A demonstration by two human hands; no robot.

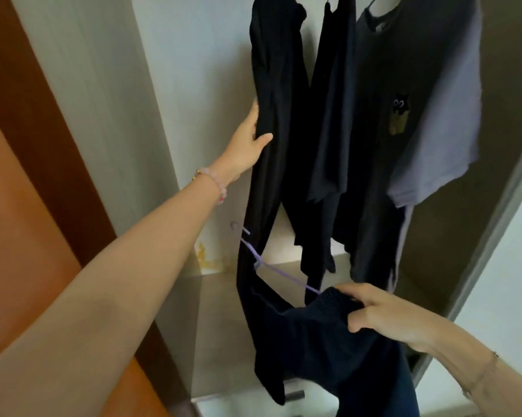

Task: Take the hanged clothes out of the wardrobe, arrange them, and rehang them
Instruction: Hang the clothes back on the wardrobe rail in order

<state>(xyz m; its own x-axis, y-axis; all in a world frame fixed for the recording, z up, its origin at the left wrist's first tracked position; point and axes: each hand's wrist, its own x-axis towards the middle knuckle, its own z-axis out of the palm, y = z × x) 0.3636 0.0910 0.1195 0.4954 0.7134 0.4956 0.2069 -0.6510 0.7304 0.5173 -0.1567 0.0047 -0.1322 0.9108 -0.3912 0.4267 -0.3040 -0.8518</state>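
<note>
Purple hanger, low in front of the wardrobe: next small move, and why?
Probably raise the right hand so the purple hanger climbs toward the top of the wardrobe. Its hook is free and low, the navy garment hangs from it, and the left hand holds the black trousers by their edge, likely to make room. Where it hooks on is out of view.

Home bedroom: wardrobe (175,121) w/ hung clothes (374,115)

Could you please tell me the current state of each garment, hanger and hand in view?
Black trousers: hanging, gripped by left hand.
Dark top: hanging, untouched.
Grey T-shirt: hanging, untouched.
Navy garment: off the rail, held by right hand.
Purple hanger: off the rail, tilted, meeting navy garment.
</note>
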